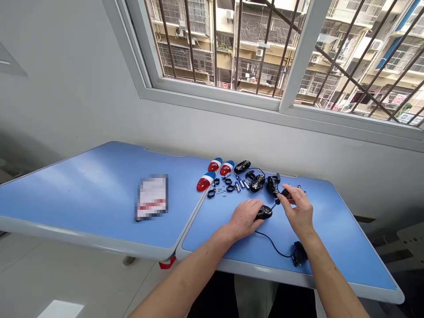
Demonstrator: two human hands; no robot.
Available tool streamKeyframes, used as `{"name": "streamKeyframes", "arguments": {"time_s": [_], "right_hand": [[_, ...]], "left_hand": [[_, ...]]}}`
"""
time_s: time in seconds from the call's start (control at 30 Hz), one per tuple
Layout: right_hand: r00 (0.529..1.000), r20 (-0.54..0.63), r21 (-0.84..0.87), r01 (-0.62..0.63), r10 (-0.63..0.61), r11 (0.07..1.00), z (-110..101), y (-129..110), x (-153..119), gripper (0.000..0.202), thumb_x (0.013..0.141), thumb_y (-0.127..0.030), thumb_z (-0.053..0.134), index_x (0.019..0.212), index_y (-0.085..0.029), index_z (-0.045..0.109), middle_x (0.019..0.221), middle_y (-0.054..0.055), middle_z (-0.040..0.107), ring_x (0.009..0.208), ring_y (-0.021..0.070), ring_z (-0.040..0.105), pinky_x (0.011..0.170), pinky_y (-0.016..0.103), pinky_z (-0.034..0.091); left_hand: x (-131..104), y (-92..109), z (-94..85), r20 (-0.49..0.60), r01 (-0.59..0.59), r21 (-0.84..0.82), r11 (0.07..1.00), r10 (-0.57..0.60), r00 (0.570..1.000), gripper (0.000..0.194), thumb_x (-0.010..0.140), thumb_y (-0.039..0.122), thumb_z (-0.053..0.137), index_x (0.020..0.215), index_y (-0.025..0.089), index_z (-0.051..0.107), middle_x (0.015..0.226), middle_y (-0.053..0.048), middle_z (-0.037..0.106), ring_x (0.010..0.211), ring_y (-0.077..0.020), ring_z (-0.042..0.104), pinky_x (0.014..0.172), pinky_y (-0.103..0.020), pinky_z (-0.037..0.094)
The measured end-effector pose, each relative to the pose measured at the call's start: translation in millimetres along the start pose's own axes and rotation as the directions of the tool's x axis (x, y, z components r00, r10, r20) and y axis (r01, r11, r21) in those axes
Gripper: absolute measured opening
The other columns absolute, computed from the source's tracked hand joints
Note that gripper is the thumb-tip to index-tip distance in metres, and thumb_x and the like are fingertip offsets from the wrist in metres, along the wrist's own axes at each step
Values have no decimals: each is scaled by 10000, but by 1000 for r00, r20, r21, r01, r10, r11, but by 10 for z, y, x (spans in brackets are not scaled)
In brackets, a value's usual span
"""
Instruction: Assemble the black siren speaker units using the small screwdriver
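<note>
And the left hand (pixel 245 217) is curled over a black oval unit (pixel 264 212) on the blue table (pixel 331 221), right hand (pixel 298 210) pinching a small black piece (pixel 285 193) beyond it! Batteries (pixel 237 187) and ring clamps (pixel 231 188) crowd behind; a cabled black plug (pixel 299 254) sits nearer the edge.

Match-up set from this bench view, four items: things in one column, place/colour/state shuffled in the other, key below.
Column 1
1. left hand
2. right hand
3. domed covers
4. pixelated item

Column 2
A. red, white and blue
B. pinching a small black part
C. lying on the left desk, away from the rest
D. on a black oval piece

Pairs: 1-D, 2-B, 3-A, 4-C
</note>
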State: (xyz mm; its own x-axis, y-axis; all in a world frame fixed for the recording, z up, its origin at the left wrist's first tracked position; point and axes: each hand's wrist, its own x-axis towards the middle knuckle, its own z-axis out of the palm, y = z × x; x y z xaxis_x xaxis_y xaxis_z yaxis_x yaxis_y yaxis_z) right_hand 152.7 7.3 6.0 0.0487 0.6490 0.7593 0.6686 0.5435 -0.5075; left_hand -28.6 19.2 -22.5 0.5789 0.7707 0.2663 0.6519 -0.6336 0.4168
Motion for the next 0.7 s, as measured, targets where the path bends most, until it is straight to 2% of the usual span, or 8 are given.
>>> {"name": "streamKeyframes", "arguments": {"time_s": [0.13,0.27,0.4,0.53,0.63,0.7], "right_hand": [[997,-54,-8,-48,47,999,33,22,-7,253,846,-306,597,1090,-251,638,884,35,675,690,142,626,641,305,587],[989,-42,89,-138,142,986,44,46,-12,233,810,-329,636,1026,-241,637,908,40,697,747,159,657,706,336,590],[975,116,231,-210,188,950,-10,51,23,229,821,-323,618,1034,-240,623,952,51,707,818,169,663,773,364,573],[931,332,430,-290,149,855,-104,137,90,207,832,-315,617,1028,-247,615,970,45,712,893,182,662,828,393,553],[917,378,527,-329,131,783,-130,234,115,202,825,-318,632,1016,-257,603,947,29,719,896,181,665,821,392,552],[923,354,523,-331,153,786,-113,262,105,213,832,-322,621,1030,-254,583,957,33,716,895,178,663,800,380,556]], "left_hand": [[0,3,4,-1,-8,0,1000,8,1000,245,800,210,611,1029,207,522,1113,-65,620,1014,-251,568,847,-359,448],[4,-21,33,-12,-9,-6,1000,9,1000,267,795,214,620,1043,206,519,1129,-70,619,1028,-258,566,850,-364,448],[12,-43,46,-19,-4,-25,1000,3,1000,273,793,219,623,1045,202,520,1108,-67,621,1030,-263,569,849,-366,447],[24,-44,29,-16,-5,-40,999,4,1000,275,782,211,632,1032,188,521,1092,-68,622,1014,-261,572,841,-357,446],[30,-40,18,-17,-4,-38,999,3,1000,242,786,214,622,1006,196,522,1081,-62,626,996,-252,573,824,-346,445],[29,-40,19,-19,-2,-29,1000,1,1000,219,793,219,611,993,201,522,1074,-58,630,975,-248,576,805,-342,446]]}}
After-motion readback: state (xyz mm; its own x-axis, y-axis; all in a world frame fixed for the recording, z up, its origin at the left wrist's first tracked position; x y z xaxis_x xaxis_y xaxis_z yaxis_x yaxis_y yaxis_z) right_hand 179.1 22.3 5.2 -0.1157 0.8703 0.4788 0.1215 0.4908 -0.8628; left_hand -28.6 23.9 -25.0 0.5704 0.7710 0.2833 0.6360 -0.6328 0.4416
